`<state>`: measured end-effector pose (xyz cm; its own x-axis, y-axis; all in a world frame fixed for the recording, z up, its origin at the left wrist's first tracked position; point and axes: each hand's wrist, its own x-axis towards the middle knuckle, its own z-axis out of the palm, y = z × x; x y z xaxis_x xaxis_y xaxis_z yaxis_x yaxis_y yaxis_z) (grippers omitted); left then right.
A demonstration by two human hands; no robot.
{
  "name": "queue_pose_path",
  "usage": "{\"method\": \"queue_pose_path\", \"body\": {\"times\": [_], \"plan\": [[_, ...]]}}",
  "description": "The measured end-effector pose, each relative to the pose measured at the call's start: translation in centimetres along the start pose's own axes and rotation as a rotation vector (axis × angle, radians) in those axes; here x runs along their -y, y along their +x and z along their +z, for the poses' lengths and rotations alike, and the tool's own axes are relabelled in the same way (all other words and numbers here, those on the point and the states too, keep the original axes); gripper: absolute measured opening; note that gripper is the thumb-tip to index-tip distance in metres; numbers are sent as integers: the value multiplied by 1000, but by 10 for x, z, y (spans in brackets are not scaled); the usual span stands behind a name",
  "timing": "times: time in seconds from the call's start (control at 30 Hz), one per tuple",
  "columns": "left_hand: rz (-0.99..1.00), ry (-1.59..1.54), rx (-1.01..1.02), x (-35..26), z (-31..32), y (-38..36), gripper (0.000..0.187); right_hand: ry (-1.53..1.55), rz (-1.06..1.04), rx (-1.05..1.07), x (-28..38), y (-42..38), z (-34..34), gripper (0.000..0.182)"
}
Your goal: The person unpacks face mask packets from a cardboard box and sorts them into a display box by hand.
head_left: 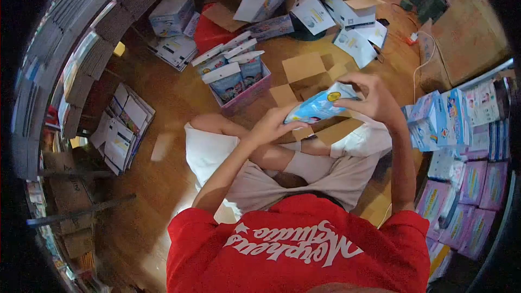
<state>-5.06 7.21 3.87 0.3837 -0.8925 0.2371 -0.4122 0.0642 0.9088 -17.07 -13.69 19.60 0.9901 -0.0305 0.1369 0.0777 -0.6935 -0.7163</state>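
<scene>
A light blue plastic packet with a yellow round mark (317, 107) is held up between both hands, above the crossed legs. My left hand (274, 125) grips its lower left end, fingers wrapped beneath it. At its upper right end my right hand (368, 96) pinches the edge with thumb and fingers. Below the packet an open brown cardboard box (304, 68) stands on the floor with its flaps spread. To the left of that box, a pink box (247, 99) holds several upright blue packets (226, 86) with white tops.
Stacked flat cartons (73, 0) line the left side. Flat printed cards (120, 130) lie on the floor at left. Opened white boxes (315, 13) are at the top. Blue boxes (439, 119) and pink packs (458, 222) fill a shelf at right, near a large cardboard box (467, 32).
</scene>
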Motion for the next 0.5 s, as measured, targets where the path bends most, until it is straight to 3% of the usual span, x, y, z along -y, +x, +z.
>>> {"method": "queue_pose_path", "body": {"times": [0.1, 0.17, 0.27, 0.37, 0.5], "plan": [[-73, 55, -112, -5, -16, -24, 49, -139, -55, 270, 0, 31, 15, 33], [-109, 154, -154, -4, -37, -33, 52, -126, -167, 237, -9, 56, 33, 35], [-24, 473, -477, 30, -67, -39, 55, -20, -279, 192, -8, 108, 52, 37], [-196, 469, -429, 84, -101, -53, 54, -105, -317, 182, -25, 160, 70, 37], [-295, 310, -521, 102, -106, -56, 46, -135, -261, 272, -55, 205, 107, 36]]}}
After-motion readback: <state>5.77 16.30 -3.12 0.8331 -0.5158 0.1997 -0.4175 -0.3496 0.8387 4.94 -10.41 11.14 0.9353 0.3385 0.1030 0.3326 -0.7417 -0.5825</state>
